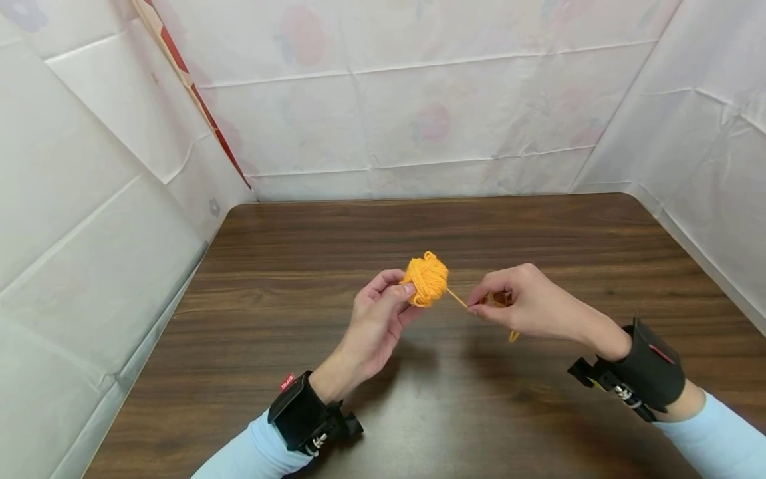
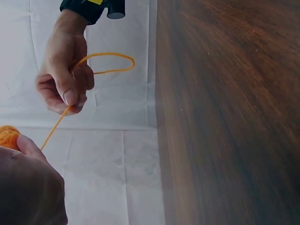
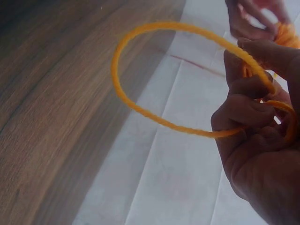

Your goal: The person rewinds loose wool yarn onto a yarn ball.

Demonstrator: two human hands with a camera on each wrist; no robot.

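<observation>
Backdrop, head view: creased white plastic sheeting [image 1: 419, 126] with faint flower prints walls in a dark brown wood-grain bench [image 1: 419, 399] on three sides.
Yarn ball, head view: small round ball of orange yarn [image 1: 425, 279] sits at the middle of the frame, held above the bench.
Left hand, head view: left hand [image 1: 377, 326] holds the ball from the lower left, thumb and fingers [image 1: 389, 276] curled round it.
Right hand, head view: right hand [image 1: 526, 303], right of centre, pinches the thin orange yarn strand [image 1: 457, 299] that runs taut from the ball; a short end hangs below the hand.
Wrists, head view: black wrist-mounted camera straps [image 1: 299, 412] over light blue sleeves [image 1: 718, 432].
Left wrist view: right hand [image 2: 63, 77] in the upper left, thumb and forefinger pressed together on the strand [image 2: 51, 133], a loop arching to its right; ball [image 2: 8, 136] at the left edge against the left thumb.
Right wrist view: loop of the strand [image 3: 140, 70] fills the upper middle; right-hand fingers [image 3: 248, 112] curled round it at right; ball blurred in the upper right corner.
</observation>
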